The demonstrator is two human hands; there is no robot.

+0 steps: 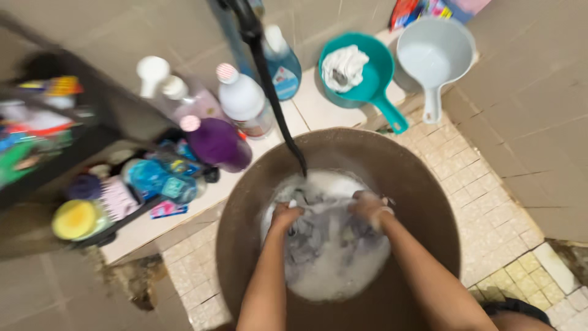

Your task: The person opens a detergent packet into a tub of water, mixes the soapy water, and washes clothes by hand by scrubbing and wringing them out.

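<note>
Head view: I look straight down into a wide brown basin (245,245) on the tiled floor (490,208), where grey cloth (318,236) lies half sunk in white suds at the bottom. My left hand (285,216) is closed on a bunch of the cloth at the near-left of the foam; my right hand (369,205) is clenched on another bunch just opposite, foam over the knuckles, so the fabric is gathered between the two fists, a grip that suits rubbing it against itself. A dark hose (269,86) slants down from above, its end over the suds at the basin's far side. On the tiled ledge (306,110) behind stand a purple bottle (215,142), a white bottle (245,101) and a blue bottle (283,64), all within arm's reach. A teal scoop (375,79) holding a white rag (344,66) sits beside a pale grey scoop (435,58).
</note>
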